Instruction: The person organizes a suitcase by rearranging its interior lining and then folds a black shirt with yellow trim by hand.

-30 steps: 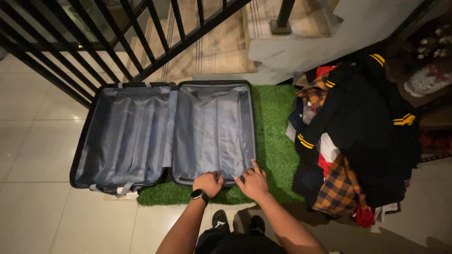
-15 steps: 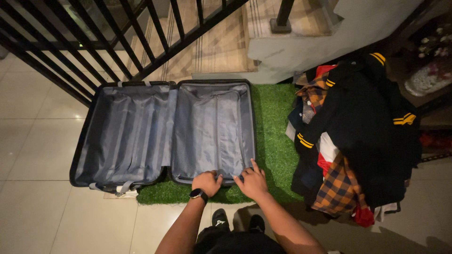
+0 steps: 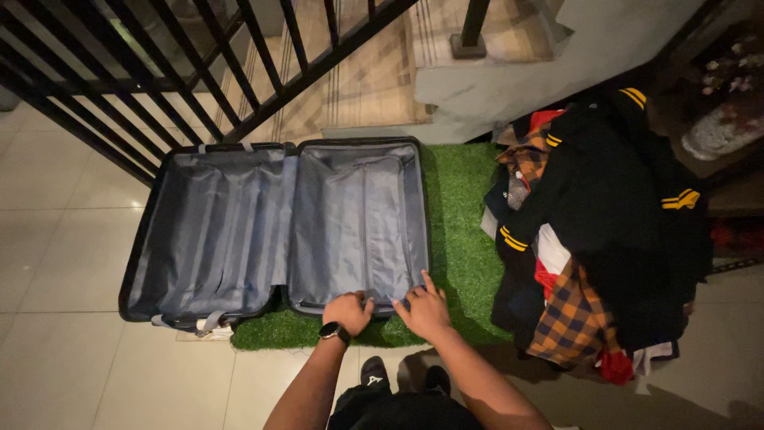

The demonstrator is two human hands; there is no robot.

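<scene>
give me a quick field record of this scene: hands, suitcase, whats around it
left hand: rests on the near edge of the suitcase's right half, dark smartwatch on the wrist
right hand: on the same edge near the corner, fingers spread
suitcase: open flat, both halves lined in grey fabric, nothing inside
under it: green artificial grass mat on pale floor tiles
right of it: pile of clothes, black garment with yellow stripes on top, orange plaid beneath
behind: black stair railing
</scene>
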